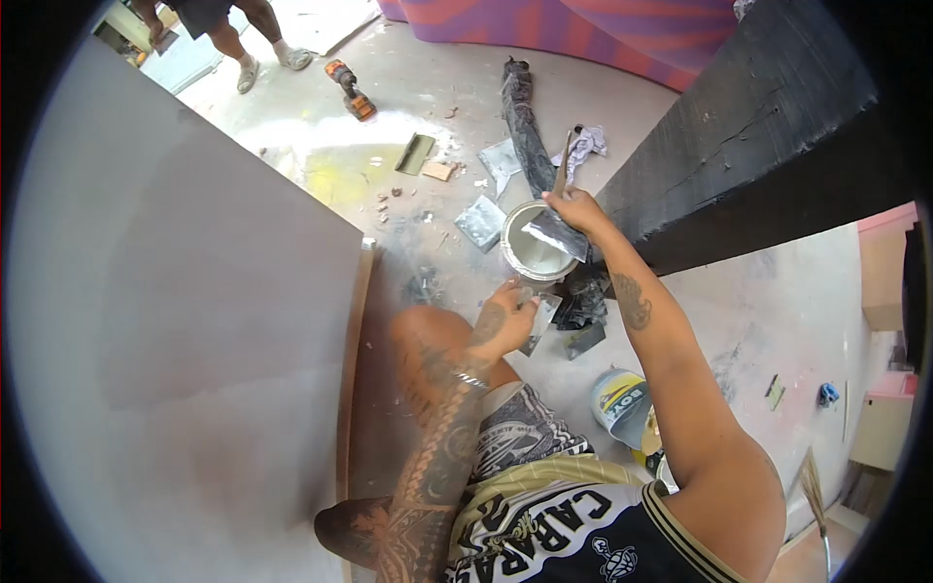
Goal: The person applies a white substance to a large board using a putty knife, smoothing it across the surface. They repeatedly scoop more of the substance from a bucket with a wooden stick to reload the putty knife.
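Observation:
My right hand (576,208) is closed round the handle of a flat putty knife (562,170) over the far right rim of an open bucket (537,242). Whitish paste shows inside that bucket. Below the hand, a flat dark blade (557,236) lies over the bucket's opening. Just below the near rim, my left hand (506,321) grips a flat metal scraper (540,324), its fingers bent round the upper edge. Black plastic (581,296) is bunched beside the bucket.
A dark pillar (739,146) stands at the right, a grey panel (214,321) at the left. A drill (350,90), scraps and a labelled paint bucket (622,403) are on the floor. Another person's legs (258,34) show at the top left.

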Available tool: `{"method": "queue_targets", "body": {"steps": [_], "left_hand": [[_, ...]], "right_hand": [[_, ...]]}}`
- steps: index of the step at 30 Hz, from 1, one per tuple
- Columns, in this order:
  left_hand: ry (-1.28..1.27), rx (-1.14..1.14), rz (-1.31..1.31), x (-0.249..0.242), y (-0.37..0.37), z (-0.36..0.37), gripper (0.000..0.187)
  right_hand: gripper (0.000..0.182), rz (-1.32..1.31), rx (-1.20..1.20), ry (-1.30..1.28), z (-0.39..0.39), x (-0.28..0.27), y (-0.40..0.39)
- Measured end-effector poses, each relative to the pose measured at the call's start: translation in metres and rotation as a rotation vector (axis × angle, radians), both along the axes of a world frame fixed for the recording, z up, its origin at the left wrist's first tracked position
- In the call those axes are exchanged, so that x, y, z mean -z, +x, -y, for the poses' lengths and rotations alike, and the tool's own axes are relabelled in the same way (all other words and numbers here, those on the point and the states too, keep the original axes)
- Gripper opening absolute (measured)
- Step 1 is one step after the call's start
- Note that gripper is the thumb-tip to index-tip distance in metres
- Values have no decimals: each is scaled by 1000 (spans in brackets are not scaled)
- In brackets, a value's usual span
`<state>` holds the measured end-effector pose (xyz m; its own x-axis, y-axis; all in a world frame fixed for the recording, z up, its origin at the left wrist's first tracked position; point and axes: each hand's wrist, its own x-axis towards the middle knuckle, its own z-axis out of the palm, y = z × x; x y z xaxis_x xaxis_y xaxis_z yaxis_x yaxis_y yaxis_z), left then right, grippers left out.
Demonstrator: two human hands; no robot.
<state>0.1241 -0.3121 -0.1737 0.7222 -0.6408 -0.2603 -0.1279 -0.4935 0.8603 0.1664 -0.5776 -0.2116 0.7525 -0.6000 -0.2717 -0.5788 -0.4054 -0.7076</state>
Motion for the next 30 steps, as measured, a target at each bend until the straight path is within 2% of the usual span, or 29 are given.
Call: {"method": "queue_targets", "body": {"steps": [3, 7, 8, 11, 12, 15, 19, 21, 23, 24, 27, 28, 30], "left_hand": [[163, 138, 157, 45, -17, 33, 34], [322, 221, 161, 49, -28, 38, 33], [337, 245, 162, 47, -28, 38, 33], [356, 290, 133, 52, -28, 38, 33], [344, 289, 103, 56, -28, 38, 33], [318, 308, 56, 62, -26, 35, 32], [264, 306, 30, 63, -24, 38, 32], [252, 318, -10, 64, -23, 39, 35], [236, 314, -17, 66, -20, 37, 36], [227, 306, -8, 67, -19, 36, 35], [239, 314, -70, 66, -20, 34, 35], [248, 319, -101, 64, -19, 34, 35], [255, 323, -92, 72, -20, 34, 35]], "right_hand": [[62, -118, -225, -13, 5, -6, 1], [57, -54, -301, -302, -10, -10, -26], [49, -69, -305, -244, -8, -9, -33], [39, -28, -379, -148, -15, -39, -57], [33, 62, -386, -179, -18, -47, -63], [33, 109, -393, -195, -19, -84, -67], [33, 79, -533, -228, -9, -71, -60], [33, 128, -623, -218, -2, -34, -63], [33, 107, -715, -282, -9, -22, -63], [30, 131, -687, -284, -13, -17, -66], [32, 46, -406, -112, -26, -21, -67], [40, 86, -250, -91, -31, -21, -66], [45, 66, -98, -154, -33, -10, -62]]}}
